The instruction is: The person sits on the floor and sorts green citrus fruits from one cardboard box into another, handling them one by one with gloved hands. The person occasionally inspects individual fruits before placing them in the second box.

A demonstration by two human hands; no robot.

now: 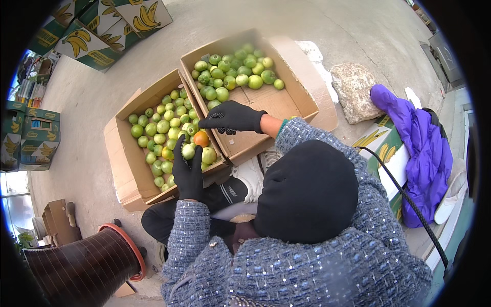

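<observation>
Two cardboard boxes of mostly green tomatoes stand side by side before me. In the left box [122, 112], small green tomatoes [163, 126] are spread over the bottom, with one orange tomato [201, 139] near the right wall. My left hand [188, 176], in a black glove, has its thumb and fingers around a pale green tomato [188, 151] there. My right hand [238, 118], gloved too, hovers over the wall between the boxes; its fingers point left and whether they hold anything is hidden. Green tomatoes [234, 71] cover the far part of the right box [282, 100].
Banana cartons [90, 46] are stacked at the far left, others [40, 134] lower down. A brown ribbed stool or pot [82, 264] stands lower left. To the right are a rough stone [355, 92] and a purple garment [420, 165] over a banana carton [379, 146]. A black cable [406, 193] runs alongside.
</observation>
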